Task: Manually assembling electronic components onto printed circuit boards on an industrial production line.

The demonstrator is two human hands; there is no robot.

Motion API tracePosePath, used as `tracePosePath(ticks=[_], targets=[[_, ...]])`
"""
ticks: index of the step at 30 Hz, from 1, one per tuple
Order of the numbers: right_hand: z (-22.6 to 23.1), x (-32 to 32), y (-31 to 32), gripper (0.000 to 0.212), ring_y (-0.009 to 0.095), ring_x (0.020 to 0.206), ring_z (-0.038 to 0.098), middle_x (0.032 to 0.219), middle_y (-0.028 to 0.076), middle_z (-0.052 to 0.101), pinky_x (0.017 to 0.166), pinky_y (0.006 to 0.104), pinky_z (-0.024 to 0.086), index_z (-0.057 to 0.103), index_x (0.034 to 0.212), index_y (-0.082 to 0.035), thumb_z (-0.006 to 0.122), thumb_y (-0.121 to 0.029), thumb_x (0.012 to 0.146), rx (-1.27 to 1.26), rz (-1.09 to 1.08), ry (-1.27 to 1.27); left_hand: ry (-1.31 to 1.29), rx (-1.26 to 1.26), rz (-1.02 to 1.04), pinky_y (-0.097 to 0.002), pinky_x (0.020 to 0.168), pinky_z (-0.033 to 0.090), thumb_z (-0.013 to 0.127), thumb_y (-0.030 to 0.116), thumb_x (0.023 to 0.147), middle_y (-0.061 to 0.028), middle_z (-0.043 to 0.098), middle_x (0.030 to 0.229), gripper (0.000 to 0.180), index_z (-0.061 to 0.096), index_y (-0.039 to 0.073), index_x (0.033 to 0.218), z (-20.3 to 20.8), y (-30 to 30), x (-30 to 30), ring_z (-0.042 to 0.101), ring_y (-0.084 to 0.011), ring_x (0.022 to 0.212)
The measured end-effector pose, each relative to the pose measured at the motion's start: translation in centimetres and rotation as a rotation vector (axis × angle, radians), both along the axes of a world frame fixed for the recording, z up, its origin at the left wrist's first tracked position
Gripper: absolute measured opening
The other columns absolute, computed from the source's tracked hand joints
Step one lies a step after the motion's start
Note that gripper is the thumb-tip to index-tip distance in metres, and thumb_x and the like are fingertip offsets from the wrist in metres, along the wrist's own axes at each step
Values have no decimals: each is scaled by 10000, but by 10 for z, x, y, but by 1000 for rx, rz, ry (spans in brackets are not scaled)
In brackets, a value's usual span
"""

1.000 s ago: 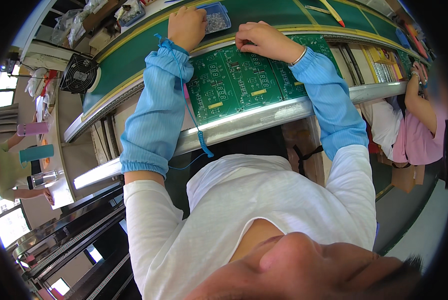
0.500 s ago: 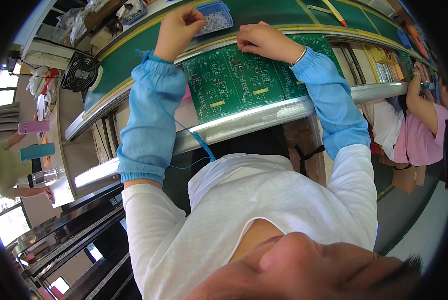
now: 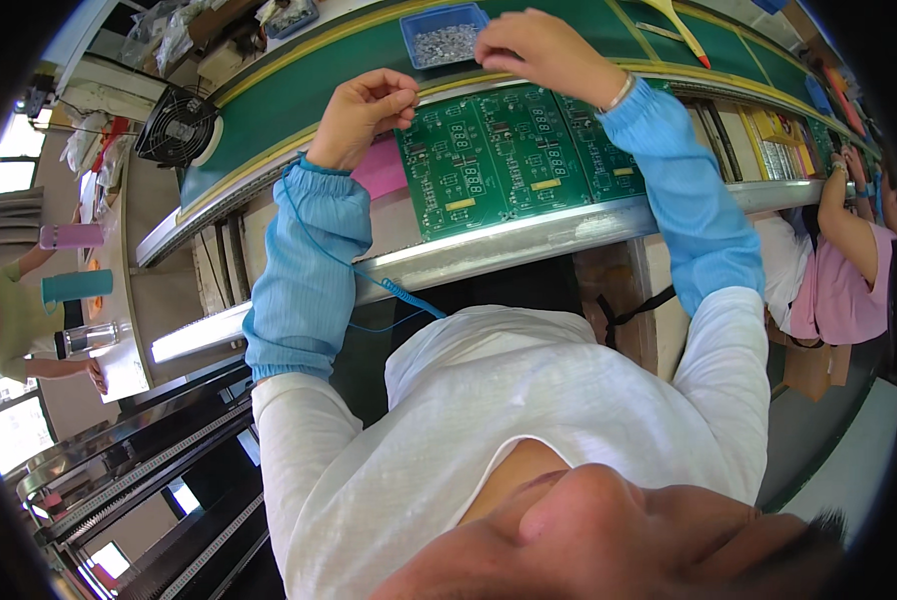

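Head: tray (image 3: pixel 444 17) beside right grip (image 3: pixel 552 50).

Bright windows (image 3: pixel 17 435) glow at far left, beyond a pale worktable (image 3: pixel 121 265).

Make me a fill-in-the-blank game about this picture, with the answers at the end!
1. The tray of tiny parts is ____.
2. The circuit boards are ____.
3. The hand with a silver bracelet is the person's ____ one.
4. The black fan stands on the person's ____ side.

Missing words: blue; green; right; left.
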State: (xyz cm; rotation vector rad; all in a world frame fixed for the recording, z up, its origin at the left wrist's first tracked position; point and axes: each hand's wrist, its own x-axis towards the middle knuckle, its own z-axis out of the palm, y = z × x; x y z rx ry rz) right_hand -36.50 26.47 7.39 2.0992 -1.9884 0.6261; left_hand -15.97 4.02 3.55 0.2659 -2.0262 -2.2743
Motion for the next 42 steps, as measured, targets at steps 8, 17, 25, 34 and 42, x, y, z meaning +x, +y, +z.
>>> tracePosePath(ticks=[8, 17, 25, 34, 42], targets=[[-17, -17, -80, 63, 331, 789, 685, 779, 104, 698, 779, 602, 462, 726, 809, -148, 680, -187, 829, 95, -113, 226, 3, 79, -67, -229, 724, 574, 673, 78, 992, -49, 689, 963, 146, 662, 13, 1123, -4, -2, 0, 662, -107, 793], [-19, -16, -84, 159, 323, 720, 688, 685, 100, 681, 803, 626, 464, 688, 700, -146, 642, -215, 835, 20, -185, 155, -61, -120, -64, -225, 733, 573, 681, 81, 986, -59, 719, 960, 96, 673, 14, 1053, -3, 7, 1, 687, -104, 800], [-1, 8, -69, 86, 287, 783, 677, 747, 72, 693, 804, 472, 443, 698, 794, -156, 640, -187, 850, -68, -172, 266, 126, -801, 41, -318, 726, 535, 739, -21, 851, -88, 693, 921, 94, 696, -23, 935, -20, 18, 0, 658, -194, 789], [13, 11, -7, 72, 300, 828, 678, 801, 89, 704, 787, 436, 470, 714, 874, -131, 704, -188, 832, -162, -126, -14, 179, -866, 61, -354, 755, 511, 740, -49, 810, -103, 598, 965, 106, 705, -8, 902, -31, 17, -3, 628, -262, 853], [-31, -16, 27, 143, 208, 870, 698, 944, 65, 734, 795, 314, 555, 731, 1061, -45, 686, -133, 957, -49, -211, -343, 185, -851, 62, -364, 747, 513, 740, -28, 819, -105, 604, 962, 90, 710, -7, 901, -36, 17, -5, 633, -270, 841]])
